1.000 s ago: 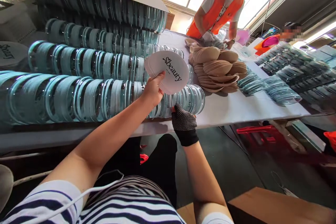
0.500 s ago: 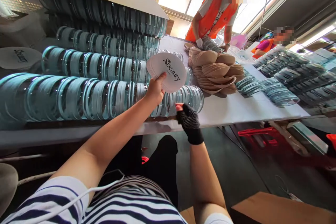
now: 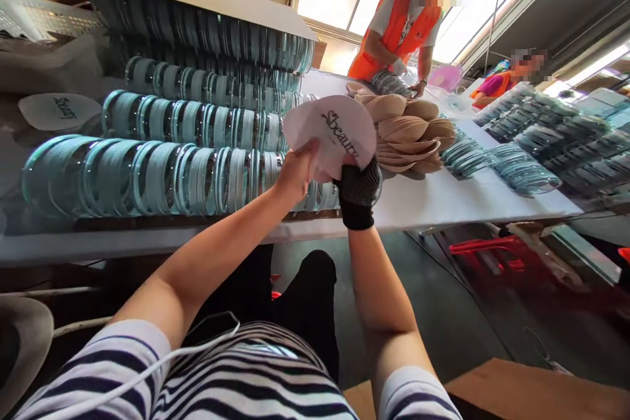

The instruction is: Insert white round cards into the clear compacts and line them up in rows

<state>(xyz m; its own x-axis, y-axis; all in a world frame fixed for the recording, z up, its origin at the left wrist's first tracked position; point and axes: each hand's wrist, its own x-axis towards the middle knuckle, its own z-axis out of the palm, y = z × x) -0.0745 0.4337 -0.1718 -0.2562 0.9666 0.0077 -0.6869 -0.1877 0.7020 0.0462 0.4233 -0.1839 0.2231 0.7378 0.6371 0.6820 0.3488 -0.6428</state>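
On the bench (image 3: pixel 443 200), rows of clear round cases (image 3: pixel 147 177) lie flat. Just above their near end, the left hand (image 3: pixel 295 174) clamps a stack of printed cards (image 3: pixel 335 134); the gloved right hand (image 3: pixel 358 191) pinches the front card, likely peeling it off, which needs a clean single-card separation.

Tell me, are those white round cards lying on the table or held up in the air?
Held up: the white round cards sit between the bare left hand and gloved right hand, above the table.
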